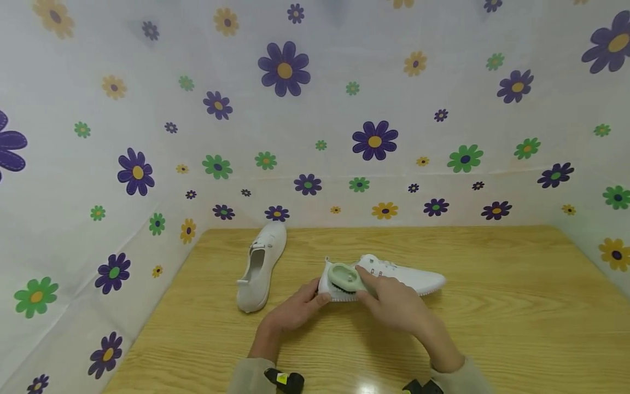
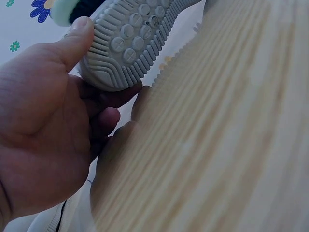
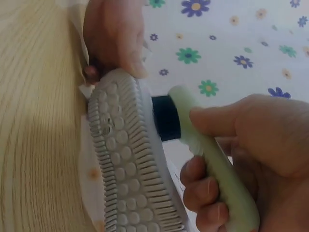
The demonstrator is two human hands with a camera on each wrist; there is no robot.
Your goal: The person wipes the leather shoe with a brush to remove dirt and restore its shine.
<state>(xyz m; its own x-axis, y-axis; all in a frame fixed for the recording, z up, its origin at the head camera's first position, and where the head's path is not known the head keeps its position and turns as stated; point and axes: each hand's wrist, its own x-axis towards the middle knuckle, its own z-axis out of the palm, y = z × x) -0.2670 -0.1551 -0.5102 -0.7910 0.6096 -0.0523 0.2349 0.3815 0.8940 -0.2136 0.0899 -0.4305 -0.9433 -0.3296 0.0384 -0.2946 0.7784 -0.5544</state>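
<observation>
A white shoe lies on its side with its toe to the right, its studded grey sole facing the person. My left hand grips the heel end, the thumb on the sole's edge and the other fingers behind and under the heel. In my right hand is a pale green scrub brush, held by its handle. The brush's dark bristles press against the side of the shoe near the heel.
A second white shoe stands upright at the left of the wooden table, its toe pointing to the back. Flower-printed white sheeting hangs behind the table and along both sides.
</observation>
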